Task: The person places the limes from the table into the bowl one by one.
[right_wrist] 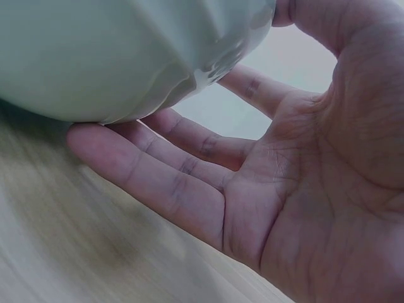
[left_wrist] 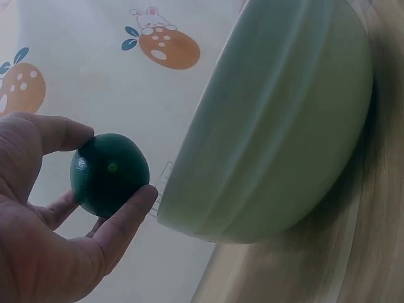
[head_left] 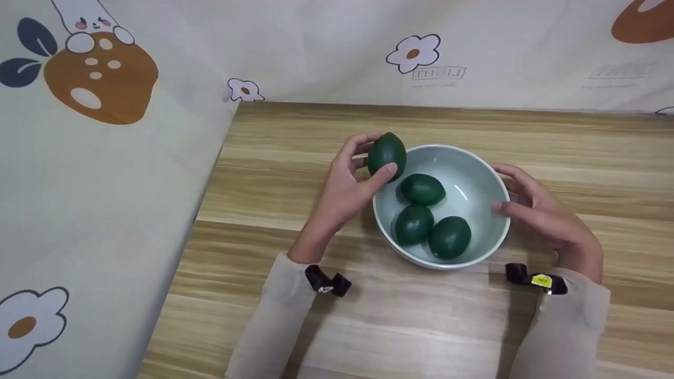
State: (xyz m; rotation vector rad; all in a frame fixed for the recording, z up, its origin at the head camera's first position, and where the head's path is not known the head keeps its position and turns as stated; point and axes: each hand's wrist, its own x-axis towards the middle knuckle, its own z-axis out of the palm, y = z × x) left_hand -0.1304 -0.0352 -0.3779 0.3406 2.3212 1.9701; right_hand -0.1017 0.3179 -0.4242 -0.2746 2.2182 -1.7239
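My left hand [head_left: 347, 184] pinches a dark green lime [head_left: 388, 153] between thumb and fingers, over the left rim of a pale green bowl [head_left: 482, 181]. The left wrist view shows the same lime [left_wrist: 110, 177] end-on, with a small pale stem spot, beside the bowl's ribbed outer wall [left_wrist: 284, 126]. Inside the bowl lie three more limes [head_left: 414, 225], grouped toward its left and front. At the right side my right hand [head_left: 547, 213] holds the bowl, thumb over the rim and fingers against the outside. From the right wrist, those fingers [right_wrist: 170, 189] show under the bowl's curved side.
The bowl stands on a wood-grain table [head_left: 274, 195]. A pale patterned sheet [head_left: 326, 47] covers the area behind the table and to its left. Each wrist carries a black strap mount [head_left: 327, 281] over a light sleeve.
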